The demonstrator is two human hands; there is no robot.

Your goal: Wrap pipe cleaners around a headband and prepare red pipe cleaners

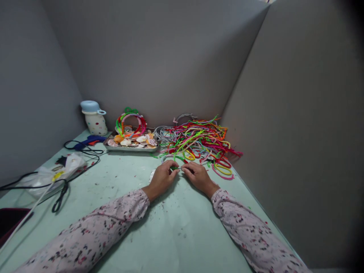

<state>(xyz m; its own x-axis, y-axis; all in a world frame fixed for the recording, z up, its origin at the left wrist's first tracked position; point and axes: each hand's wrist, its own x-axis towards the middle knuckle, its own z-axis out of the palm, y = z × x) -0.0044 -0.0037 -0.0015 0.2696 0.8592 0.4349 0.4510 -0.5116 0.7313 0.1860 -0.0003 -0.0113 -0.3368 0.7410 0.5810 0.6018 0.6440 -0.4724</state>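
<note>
My left hand [163, 177] and my right hand [199, 175] meet above the table, fingertips pinched close together. Between them is a thin hoop [179, 157] covered with fuzzy pipe cleaner, in grey, green and red stretches. The left fingers close on a green part of it, and the right fingers pinch a thin greyish end at the small gap between the hands. Fingers hide much of the hoop, so its exact shape is unclear. Just beyond the hands lies a tangled heap of colourful pipe cleaners [199, 136].
A metal tray [132, 149] holds seashells [142, 139] and several wrapped hoops [131, 123]. Coiled grey wire [165, 133] lies beside it. At left are a bottle [96, 119], a blue glue gun [89, 141], black cables [61, 193] and a plastic bag [71, 165]. Grey partitions [159, 57] enclose the table [176, 235].
</note>
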